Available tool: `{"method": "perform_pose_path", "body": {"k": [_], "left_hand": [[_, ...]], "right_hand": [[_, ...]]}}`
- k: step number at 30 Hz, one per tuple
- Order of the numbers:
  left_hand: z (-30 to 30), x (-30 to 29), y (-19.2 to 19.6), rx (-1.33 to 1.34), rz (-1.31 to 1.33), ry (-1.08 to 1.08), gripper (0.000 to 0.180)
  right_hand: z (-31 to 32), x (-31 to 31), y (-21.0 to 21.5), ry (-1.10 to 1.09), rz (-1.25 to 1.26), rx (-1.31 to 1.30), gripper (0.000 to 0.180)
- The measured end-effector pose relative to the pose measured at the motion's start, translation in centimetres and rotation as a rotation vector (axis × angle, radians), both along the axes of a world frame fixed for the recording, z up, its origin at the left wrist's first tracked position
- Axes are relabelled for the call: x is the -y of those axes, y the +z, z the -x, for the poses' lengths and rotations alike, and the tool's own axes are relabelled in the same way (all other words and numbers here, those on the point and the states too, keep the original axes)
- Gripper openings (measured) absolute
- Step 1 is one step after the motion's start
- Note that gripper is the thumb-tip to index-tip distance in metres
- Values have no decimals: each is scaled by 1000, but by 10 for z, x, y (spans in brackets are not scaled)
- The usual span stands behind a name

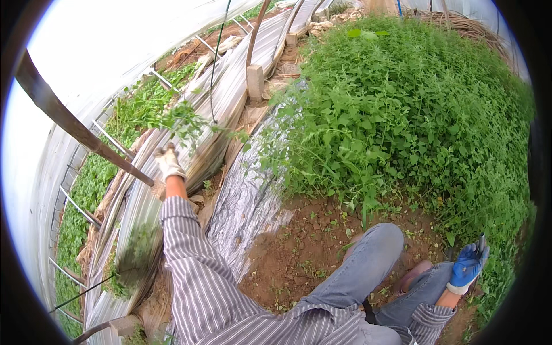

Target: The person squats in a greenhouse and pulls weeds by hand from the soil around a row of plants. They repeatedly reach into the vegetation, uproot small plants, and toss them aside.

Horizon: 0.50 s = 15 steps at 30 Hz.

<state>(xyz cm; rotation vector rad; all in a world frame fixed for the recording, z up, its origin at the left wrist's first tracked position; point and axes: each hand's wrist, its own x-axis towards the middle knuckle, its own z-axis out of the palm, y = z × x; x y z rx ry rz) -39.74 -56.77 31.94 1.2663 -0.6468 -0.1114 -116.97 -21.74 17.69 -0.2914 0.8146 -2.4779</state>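
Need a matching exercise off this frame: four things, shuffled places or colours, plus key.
Column 1
1. Left hand
2. Right hand
3. Silvery film
4. Dense green plants

Column 2
A. Spread on the ground, bordering the bare soil
B. White-looking glove, arm stretched out on the side of the plastic sheeting
C. Filling much of the picture's upper right
D. Blue glove with a pale cuff, near the picture's right edge

Pairs: 1-B, 2-D, 3-A, 4-C
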Motion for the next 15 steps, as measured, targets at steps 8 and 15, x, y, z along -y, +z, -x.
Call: {"method": "perform_pose_path", "body": {"k": [8,15], "left_hand": [[182,-75,-215,-286,-689,-840,30],[258,-103,-198,-166,-698,-1093,16]], "right_hand": [[1,-4,14,63,-1,27,32],[-18,3,48,72,62,31,26]]}}
